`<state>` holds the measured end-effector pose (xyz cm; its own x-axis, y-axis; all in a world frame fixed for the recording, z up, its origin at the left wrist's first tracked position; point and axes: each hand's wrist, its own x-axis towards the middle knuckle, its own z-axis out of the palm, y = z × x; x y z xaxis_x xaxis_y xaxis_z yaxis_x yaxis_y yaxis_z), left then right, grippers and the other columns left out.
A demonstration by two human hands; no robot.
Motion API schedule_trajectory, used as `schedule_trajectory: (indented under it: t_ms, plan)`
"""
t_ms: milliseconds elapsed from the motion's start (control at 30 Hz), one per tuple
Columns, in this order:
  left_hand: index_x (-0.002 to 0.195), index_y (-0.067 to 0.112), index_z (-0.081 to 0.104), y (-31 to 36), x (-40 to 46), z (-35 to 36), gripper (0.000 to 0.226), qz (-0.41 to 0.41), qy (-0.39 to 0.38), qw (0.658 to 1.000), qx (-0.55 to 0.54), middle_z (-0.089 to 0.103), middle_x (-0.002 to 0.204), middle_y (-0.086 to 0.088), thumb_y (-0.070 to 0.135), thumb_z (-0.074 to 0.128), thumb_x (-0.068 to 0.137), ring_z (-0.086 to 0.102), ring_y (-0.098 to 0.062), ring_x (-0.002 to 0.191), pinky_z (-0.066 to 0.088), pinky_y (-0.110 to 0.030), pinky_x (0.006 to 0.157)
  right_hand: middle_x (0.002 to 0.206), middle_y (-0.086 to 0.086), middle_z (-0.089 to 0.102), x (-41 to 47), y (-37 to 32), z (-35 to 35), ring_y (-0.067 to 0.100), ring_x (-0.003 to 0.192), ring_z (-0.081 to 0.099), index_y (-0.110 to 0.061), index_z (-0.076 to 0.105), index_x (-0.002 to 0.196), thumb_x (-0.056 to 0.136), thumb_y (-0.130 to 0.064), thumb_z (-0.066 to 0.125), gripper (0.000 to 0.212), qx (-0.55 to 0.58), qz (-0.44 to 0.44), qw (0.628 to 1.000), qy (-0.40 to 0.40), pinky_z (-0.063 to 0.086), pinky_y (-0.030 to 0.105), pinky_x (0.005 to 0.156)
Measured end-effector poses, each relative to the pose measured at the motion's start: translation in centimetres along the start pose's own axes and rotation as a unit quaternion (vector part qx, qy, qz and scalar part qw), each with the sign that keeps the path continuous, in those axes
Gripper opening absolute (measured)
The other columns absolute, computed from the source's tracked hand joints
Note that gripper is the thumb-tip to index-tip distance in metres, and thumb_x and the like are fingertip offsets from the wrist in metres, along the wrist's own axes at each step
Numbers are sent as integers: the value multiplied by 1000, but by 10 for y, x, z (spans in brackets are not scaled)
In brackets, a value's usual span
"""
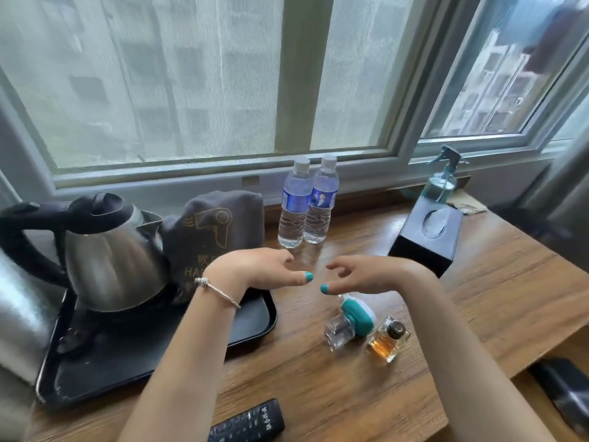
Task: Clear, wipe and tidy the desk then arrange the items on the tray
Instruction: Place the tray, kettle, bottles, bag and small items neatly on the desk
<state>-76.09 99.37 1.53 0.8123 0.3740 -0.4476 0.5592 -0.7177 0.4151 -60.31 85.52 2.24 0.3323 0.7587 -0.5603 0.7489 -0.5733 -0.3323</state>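
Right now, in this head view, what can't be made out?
- Remote: cut off by the bottom edge.
- Dark bag: lower print hidden behind the left hand and kettle.
- Teal-and-white item: top covered by the right hand.
- Water bottles: label text too small.
- Dark object: cut off at the right edge, blurred.

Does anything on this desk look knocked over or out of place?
Yes. A small clear glass bottle with a teal plug-in top lies on its side beside the upright amber perfume bottle. Nothing looks spilled.
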Motion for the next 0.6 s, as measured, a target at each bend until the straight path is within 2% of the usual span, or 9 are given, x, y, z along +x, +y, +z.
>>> schedule_trajectory:
  t_ms: [67,133,200,267,333,400,467,533,600]
  plan:
    - [151,20,28,8,10,-11,78,-6,8,1000,-5,38,151,2,66,43,90,39,-15,135,27,-21,96,150,1,42,6,8,-19,18,133,44,-29,32,150,86,-58,63,77,12,-7,1000,16,35,31,108]
    - [150,19,30,16,20,-24,76,-14,25,1000,-14,41,150,2,64,46,90,41,-14,133,29,-21,97,150,2,43,17,16,-41,18,133,44,-27,33,150,85,-56,65,78,22,-24,999,38,35,33,110]
    - [149,19,33,23,30,-41,74,-25,43,999,-16,44,147,1,63,48,90,45,-14,129,32,-22,98,147,0,45,30,23,-66,15,129,47,-27,34,150,84,-56,65,78,9,-47,997,63,39,27,101]
    - [143,22,41,28,42,-60,68,-34,76,996,-16,50,141,2,63,49,89,50,-13,117,34,-22,91,145,-5,47,46,29,-93,11,124,49,-31,33,148,83,-58,66,78,8,-73,993,97,38,22,88]
    - [138,22,45,32,56,-78,67,-58,130,990,-22,52,139,1,64,53,86,51,-14,111,36,-24,87,149,-3,44,67,36,-117,14,127,48,-30,25,152,82,-56,69,87,39,-102,983,145,36,22,88]
    - [148,21,29,32,76,-89,83,-76,221,971,-52,40,149,-4,58,63,82,43,-19,129,35,-29,98,153,5,38,92,40,-133,21,135,41,-31,10,155,82,-51,72,98,69,-141,968,197,34,26,96]
    - [153,30,13,32,99,-88,99,-45,317,940,-117,26,154,-6,43,75,77,32,-21,139,30,-34,110,153,7,36,115,41,-140,22,137,39,-38,7,154,80,-43,77,102,100,-200,948,225,33,27,100]
    - [150,35,18,30,121,-81,100,-2,367,919,-146,25,152,-3,30,82,73,30,-20,139,29,-36,114,148,7,39,136,44,-134,21,134,41,-44,13,151,75,-37,82,102,139,-256,930,224,37,30,106]
    - [144,40,25,24,141,-66,94,29,380,912,-153,29,150,3,21,83,72,30,-15,139,27,-28,114,139,5,44,154,49,-120,18,127,46,-49,17,146,72,-34,84,101,169,-294,913,225,41,32,104]
